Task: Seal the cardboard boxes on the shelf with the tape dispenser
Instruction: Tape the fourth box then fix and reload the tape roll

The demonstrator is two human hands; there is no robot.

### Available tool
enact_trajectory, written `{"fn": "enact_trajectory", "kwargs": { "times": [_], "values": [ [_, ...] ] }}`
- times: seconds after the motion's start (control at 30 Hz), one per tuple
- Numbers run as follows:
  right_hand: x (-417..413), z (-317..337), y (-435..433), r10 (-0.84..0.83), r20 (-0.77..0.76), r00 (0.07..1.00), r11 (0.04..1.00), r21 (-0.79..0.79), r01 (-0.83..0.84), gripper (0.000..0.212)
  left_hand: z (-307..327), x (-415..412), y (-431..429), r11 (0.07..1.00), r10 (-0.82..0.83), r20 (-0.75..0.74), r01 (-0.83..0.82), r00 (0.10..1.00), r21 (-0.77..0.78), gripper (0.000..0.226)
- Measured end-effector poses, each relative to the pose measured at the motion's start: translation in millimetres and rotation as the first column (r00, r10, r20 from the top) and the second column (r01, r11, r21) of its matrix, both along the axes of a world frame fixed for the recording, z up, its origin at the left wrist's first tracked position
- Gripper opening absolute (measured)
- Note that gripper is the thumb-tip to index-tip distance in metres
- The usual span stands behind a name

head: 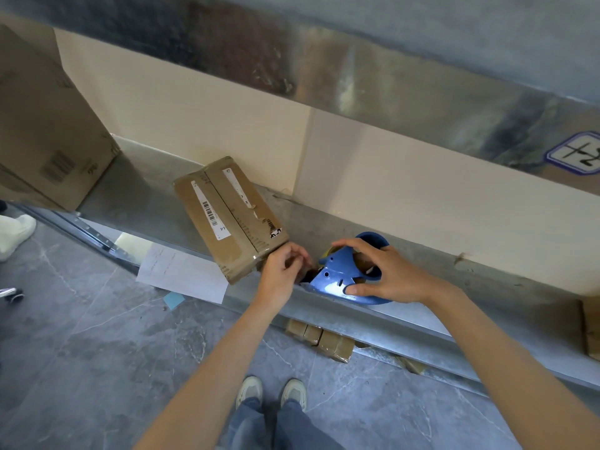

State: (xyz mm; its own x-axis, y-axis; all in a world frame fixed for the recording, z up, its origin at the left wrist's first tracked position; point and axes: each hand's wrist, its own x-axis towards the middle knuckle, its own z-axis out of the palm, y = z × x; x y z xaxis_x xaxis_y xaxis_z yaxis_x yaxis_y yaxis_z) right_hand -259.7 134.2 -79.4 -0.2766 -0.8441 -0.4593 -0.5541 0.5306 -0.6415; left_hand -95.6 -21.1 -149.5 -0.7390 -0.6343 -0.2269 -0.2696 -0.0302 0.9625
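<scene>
A small brown cardboard box (227, 216) lies on the metal shelf (156, 206), its flaps shut and white labels on top; its near corner juts past the shelf's front edge. Right of it sits a blue tape dispenser (344, 277) on the shelf's front lip. My right hand (386, 271) grips the dispenser from above, fingers over its body. My left hand (282, 267) pinches at the dispenser's front end, just beside the box's near corner; the tape end itself is too small to make out.
A large cardboard box (48, 125) stands at the shelf's left end. A white paper sheet (181, 272) hangs off the shelf front. Small taped boxes (321, 339) lie on the floor under the shelf. Another box edge (591, 329) shows at far right. Someone's white shoe (16, 232) is at left.
</scene>
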Motion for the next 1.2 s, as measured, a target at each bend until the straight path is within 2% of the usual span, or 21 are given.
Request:
{"fn": "enact_trajectory", "kwargs": {
  "times": [0.13, 0.27, 0.4, 0.53, 0.63, 0.83, 1.07, 1.2],
  "values": [
    [-2, 0, 0, 0.038, -0.012, 0.999, 0.999, 0.032, -0.038, 0.078, 11, -2, -3, 0.982, -0.032, 0.012, 0.034, 0.999, -0.183, 0.031],
    [-1, -2, -2, 0.042, -0.021, 0.999, 0.998, 0.047, -0.041, 0.078, 14, 6, -6, 0.975, -0.128, 0.069, 0.139, 0.989, -0.174, 0.02],
    [-3, -4, -2, 0.005, 0.023, 1.0, 1.0, 0.02, -0.005, 0.08, 7, 12, -12, 0.973, -0.12, 0.075, 0.132, 0.99, -0.188, 0.027],
    [-3, -7, -2, 0.018, 0.04, 0.999, 1.0, 0.016, -0.019, 0.081, 0, 9, -9, 0.915, -0.158, 0.133, 0.196, 0.978, -0.353, 0.024],
    [-3, -8, -2, 0.006, 0.043, 0.999, 1.0, 0.009, -0.006, 0.08, -3, 6, -5, 0.872, -0.138, 0.124, 0.18, 0.983, -0.455, 0.025],
    [-3, -9, -1, -0.003, 0.059, 0.998, 1.0, 0.007, 0.003, 0.075, -7, 7, 4, 0.823, -0.113, 0.042, 0.117, 0.993, -0.555, 0.019],
    [-6, -5, -6, 0.035, 0.048, 0.998, 0.999, 0.027, -0.037, 0.079, -1, 2, 5, 0.725, -0.092, 0.082, 0.123, 0.992, -0.678, 0.015],
    [-3, -4, -10, 0.054, 0.046, 0.997, 0.998, 0.03, -0.055, 0.079, -9, 7, 7, 0.734, -0.052, 0.108, 0.111, 0.993, -0.67, 0.015]
  ]
}}
